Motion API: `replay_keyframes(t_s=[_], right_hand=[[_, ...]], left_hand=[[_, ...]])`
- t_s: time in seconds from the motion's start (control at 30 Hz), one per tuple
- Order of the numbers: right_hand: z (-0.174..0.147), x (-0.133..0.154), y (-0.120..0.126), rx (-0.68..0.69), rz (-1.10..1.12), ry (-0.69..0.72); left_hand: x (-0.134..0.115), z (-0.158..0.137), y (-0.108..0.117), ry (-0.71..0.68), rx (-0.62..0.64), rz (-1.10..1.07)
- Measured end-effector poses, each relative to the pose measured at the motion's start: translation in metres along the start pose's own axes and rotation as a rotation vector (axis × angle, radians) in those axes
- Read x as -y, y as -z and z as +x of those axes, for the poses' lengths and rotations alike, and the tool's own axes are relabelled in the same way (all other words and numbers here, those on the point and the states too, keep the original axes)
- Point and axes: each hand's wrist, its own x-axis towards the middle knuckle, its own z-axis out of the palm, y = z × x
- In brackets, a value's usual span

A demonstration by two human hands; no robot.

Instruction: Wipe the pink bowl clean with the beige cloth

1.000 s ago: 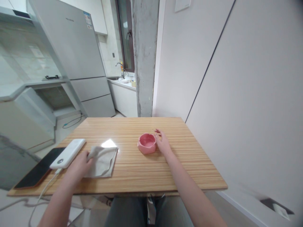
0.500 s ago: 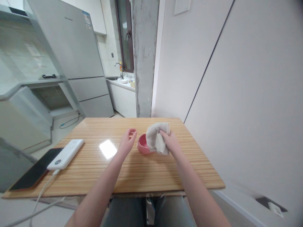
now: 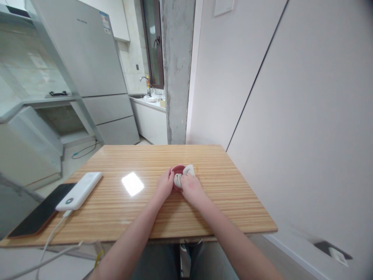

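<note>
A small pink bowl [image 3: 178, 168] sits on the wooden table [image 3: 122, 217], partly covered by my hands. My left hand [image 3: 165, 184] grips its left side, the fingers against the wall and rim. In my right hand [image 3: 190, 188] is a crumpled off-white cloth [image 3: 189, 170], pressed down into the bowl. Part of the cloth bunches inside, and a corner sticks up past the far right rim. The fingertips of my right hand are hidden in the cloth and bowl.
On the table's left lie a white power bank [image 3: 80, 190] with a white cable [image 3: 52, 235] and a dark flat phone or tablet [image 3: 40, 212]. A pale wall [image 3: 291, 136] rises on the right. Behind stand a fridge [image 3: 78, 54] and a grey pillar [image 3: 178, 77].
My left hand has moved right and taken hold of the bowl's side. My right hand has lowered the cloth from above the bowl's right side into it.
</note>
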Motion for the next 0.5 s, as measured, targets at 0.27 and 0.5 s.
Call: replay_keyframes(t_s=[0.27, 0.5], right_hand=[[0.025, 0.015, 0.008, -0.241, 0.043, 0.021], [0.041, -0.011, 0.006, -0.239, 0.021, 0.254]], left_hand=[[-0.050, 0.000, -0.014, 0.220, -0.220, -0.787], [-0.044, 0.034, 0.010, 0.193, -0.237, -0.588]])
